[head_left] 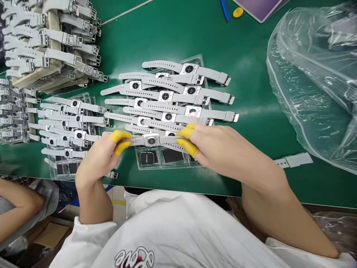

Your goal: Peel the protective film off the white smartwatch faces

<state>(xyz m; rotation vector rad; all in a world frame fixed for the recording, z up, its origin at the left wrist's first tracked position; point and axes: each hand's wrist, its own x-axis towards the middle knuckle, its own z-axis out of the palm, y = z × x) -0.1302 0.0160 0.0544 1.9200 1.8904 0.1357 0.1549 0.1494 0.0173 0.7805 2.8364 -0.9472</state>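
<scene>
Stretched between my two hands is a smartwatch (pixel 151 140) with a light grey strap, its sensor back facing up. My left hand (pixel 102 150), in yellow finger cots, pinches one end of the strap. The other strap half is gripped by my right hand (pixel 206 143), also with yellow finger cots. Under the watch lies a clear plastic tray (pixel 156 166) whose front compartments hold black items. Several more grey-strapped watches (pixel 191 90) lie in overlapping rows across the tray, sensor backs up. My right hand hides part of the nearest ones.
At left stands a second tray of watches (pixel 79 134), with tall stacks of strapped watches (pixel 63 56) behind it. A clear plastic bag (pixel 312 74) and a loose strap (pixel 298 160) lie at right. A blue pen (pixel 224 10) and yellow cap (pixel 238 12) lie at the back. Another person's arm (pixel 19 208) is at lower left.
</scene>
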